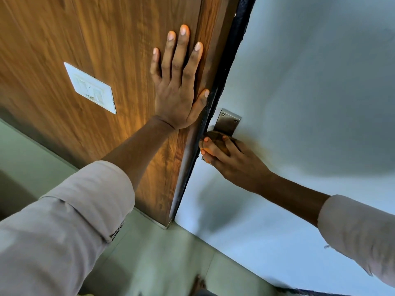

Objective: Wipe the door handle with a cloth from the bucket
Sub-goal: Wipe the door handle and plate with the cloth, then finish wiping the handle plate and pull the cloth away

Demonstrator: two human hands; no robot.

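Wood-grain panelling carried the left hand (178,82), which lay flat with its fingers spread and the thumb reaching toward the black edge strip (222,82) just right of it. A white switch plate (90,87) sat on the panel well to that hand's left. Across the strip, on the pale door (310,82), the right hand (228,159) was curled shut around the door handle (215,138), of which only a brownish rounded part showed between the fingertips. The steel mounting plate (228,121) stood just above those fingers, two screws visible.

No cloth could be made out: whether one was folded inside the right hand's closed grip could not be told, and the bucket was nowhere in view. Light rolled sleeves covered both forearms below the wrists.

Judged from this, the step in hand was work at the handle itself, the left hand bracing while the right gripped. If a cloth was inside the grip, the next move would call for sliding the closed hand along and around the handle. If not, the right hand would need to let go and fetch the cloth first.
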